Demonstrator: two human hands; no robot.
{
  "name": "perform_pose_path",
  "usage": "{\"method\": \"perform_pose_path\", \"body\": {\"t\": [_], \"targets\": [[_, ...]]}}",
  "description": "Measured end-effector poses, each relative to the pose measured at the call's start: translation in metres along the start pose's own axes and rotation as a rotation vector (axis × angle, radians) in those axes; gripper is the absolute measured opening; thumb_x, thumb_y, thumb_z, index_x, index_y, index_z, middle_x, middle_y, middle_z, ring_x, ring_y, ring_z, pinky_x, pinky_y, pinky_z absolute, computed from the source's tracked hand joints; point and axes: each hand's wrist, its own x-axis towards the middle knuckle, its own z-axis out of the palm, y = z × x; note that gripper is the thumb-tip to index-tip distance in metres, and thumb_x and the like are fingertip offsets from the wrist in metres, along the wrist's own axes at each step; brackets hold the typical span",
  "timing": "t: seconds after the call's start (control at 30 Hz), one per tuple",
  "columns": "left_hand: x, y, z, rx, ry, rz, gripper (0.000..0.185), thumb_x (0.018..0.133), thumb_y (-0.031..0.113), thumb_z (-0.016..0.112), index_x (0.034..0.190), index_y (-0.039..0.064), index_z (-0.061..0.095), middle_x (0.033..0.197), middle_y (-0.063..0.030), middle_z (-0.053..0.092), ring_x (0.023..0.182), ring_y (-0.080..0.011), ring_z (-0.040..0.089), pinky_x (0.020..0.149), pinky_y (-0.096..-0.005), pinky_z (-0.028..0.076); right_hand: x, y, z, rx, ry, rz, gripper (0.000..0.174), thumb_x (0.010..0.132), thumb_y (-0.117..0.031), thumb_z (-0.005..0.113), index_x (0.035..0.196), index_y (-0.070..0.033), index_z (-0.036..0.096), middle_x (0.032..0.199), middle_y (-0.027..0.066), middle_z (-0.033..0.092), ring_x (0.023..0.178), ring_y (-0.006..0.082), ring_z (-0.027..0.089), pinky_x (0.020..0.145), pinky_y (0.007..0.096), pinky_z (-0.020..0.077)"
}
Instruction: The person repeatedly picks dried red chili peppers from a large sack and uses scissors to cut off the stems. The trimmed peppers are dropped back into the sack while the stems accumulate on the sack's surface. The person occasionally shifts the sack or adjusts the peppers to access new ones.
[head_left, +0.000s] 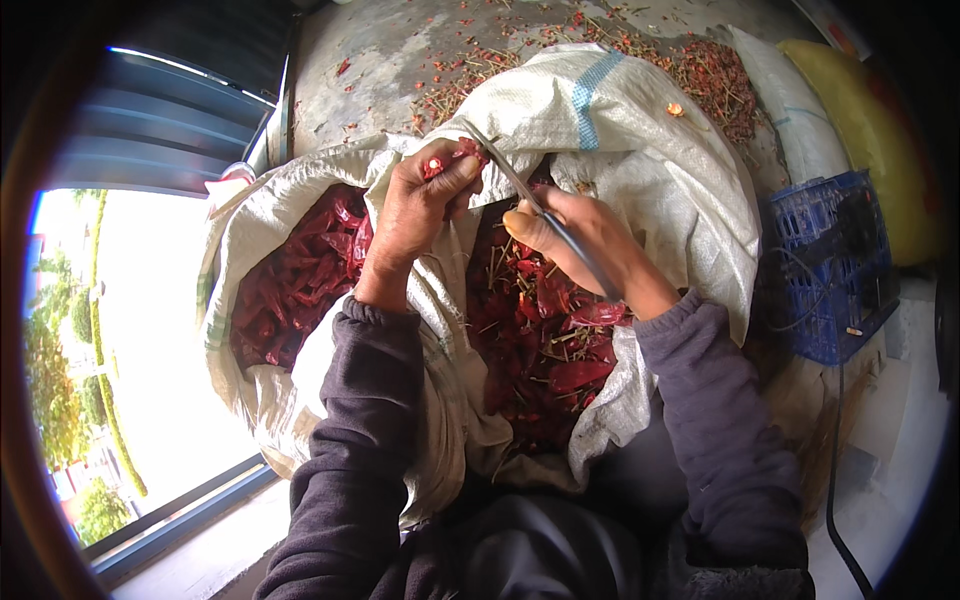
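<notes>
My left hand (431, 191) pinches a dried red chili pepper (471, 150) by its upper part, above the gap between two woven sacks. My right hand (574, 225) holds long metal scissors (517, 180), whose blades reach up to the left beside the pepper; whether the blades are apart is hard to tell. Beneath my right hand, the right sack (682, 180) holds dried red chilies (577, 375) mixed with stems. The left sack (255, 232) holds dried red chilies (300, 277) with few stems showing. An orange covering sits on my right thumb.
Cut stems and red bits (712, 82) lie scattered over the concrete floor (360, 67). A blue plastic crate (806, 315) with a cable stands at the right, near a white sack (799, 120) and a yellow sack (862, 135). A bright opening is at the left.
</notes>
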Motion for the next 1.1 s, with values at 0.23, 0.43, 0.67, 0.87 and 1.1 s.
{"method": "perform_pose_path", "body": {"t": [0.23, 0.43, 0.67, 0.87, 1.1], "targets": [[0.003, -0.009, -0.007, 0.067, -0.040, 0.030, 0.012, 0.099, 0.015, 0.066, 0.101, 0.004, 0.068, 0.076, 0.0015, 0.062, 0.059, -0.0038, 0.047, 0.053, -0.0206, 0.037, -0.016, 0.005, -0.003, 1.056, -0.394, 0.512, 0.061, 0.102, -0.062, 0.042, 0.114, -0.003, 0.056, 0.067, -0.0037, 0.049, 0.045, 0.0017, 0.037, 0.038, 0.0193, 0.0323], [0.005, -0.016, -0.011, -0.010, -0.056, 0.042, 0.012, 0.100, 0.014, 0.064, 0.105, 0.003, 0.064, 0.080, -0.0023, 0.063, 0.056, -0.0049, 0.045, 0.050, -0.0208, 0.034, -0.015, 0.004, 0.005, 1.273, -0.395, 0.565, 0.066, 0.101, -0.067, 0.038, 0.115, -0.004, 0.055, 0.068, -0.0020, 0.048, 0.045, 0.0022, 0.035, 0.038, 0.0198, 0.0327], [0.003, -0.013, 0.000, -0.153, 0.009, 0.074, 0.026, 0.099, 0.020, 0.066, 0.118, 0.003, 0.064, 0.085, -0.0007, 0.064, 0.062, -0.0044, 0.048, 0.054, -0.0204, 0.037, -0.012, -0.006, 0.007, 0.656, -0.180, 0.405, 0.061, 0.100, -0.064, 0.047, 0.103, -0.004, 0.059, 0.063, -0.0013, 0.049, 0.050, 0.0081, 0.046, 0.045, 0.0272, 0.0382], [0.007, -0.013, 0.008, 0.026, 0.082, 0.115, 0.021, 0.098, 0.016, 0.066, 0.113, 0.001, 0.064, 0.080, -0.0019, 0.062, 0.058, -0.0046, 0.044, 0.051, -0.0206, 0.033, -0.009, 0.011, 0.014, -0.121, 0.109, 0.111, 0.066, 0.093, -0.067, 0.057, 0.083, -0.001, 0.058, 0.067, 0.0210, 0.062, 0.068, 0.0442, 0.065, 0.058, 0.0479, 0.0502], [0.007, -0.015, 0.002, -0.190, 0.121, 0.028, 0.014, 0.098, 0.011, 0.064, 0.098, -0.002, 0.065, 0.071, -0.0015, 0.057, 0.055, -0.0061, 0.040, 0.049, -0.0215, 0.029, -0.009, -0.002, 0.008, -0.289, -0.031, 0.155, 0.079, 0.087, -0.072, 0.060, 0.120, 0.000, 0.058, 0.069, 0.0155, 0.065, 0.070, 0.0372, 0.069, 0.062, 0.0447, 0.0518]]}}
